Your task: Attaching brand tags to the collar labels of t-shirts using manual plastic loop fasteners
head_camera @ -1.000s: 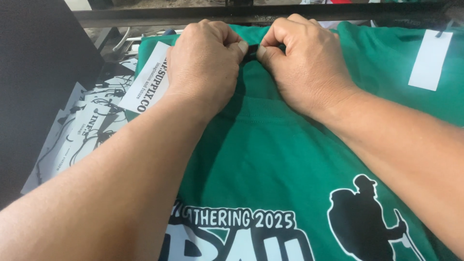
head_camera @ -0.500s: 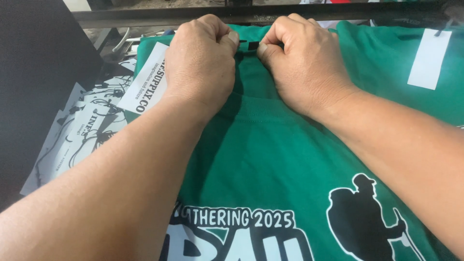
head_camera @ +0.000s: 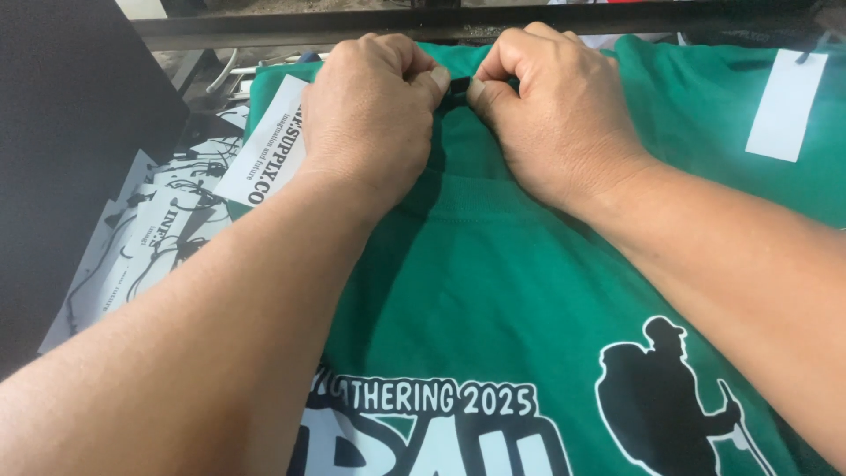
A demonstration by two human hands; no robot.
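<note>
green T-shirt [head_camera: 493,291] flat on work surface, collar at far edge | left hand [head_camera: 374,115] and right hand [head_camera: 551,115] both closed, pinching small dark tag [head_camera: 455,86] at neckline | likely soft, light, limp; collar seam best hold | white hang tag [head_camera: 787,106] beside

Head view, close, downward over shirt [head_camera: 493,291]

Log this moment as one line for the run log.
left hand: pinching small black piece | right hand: pinching same piece | black piece: at collar of green shirt | white tag: on shirt, right
</note>
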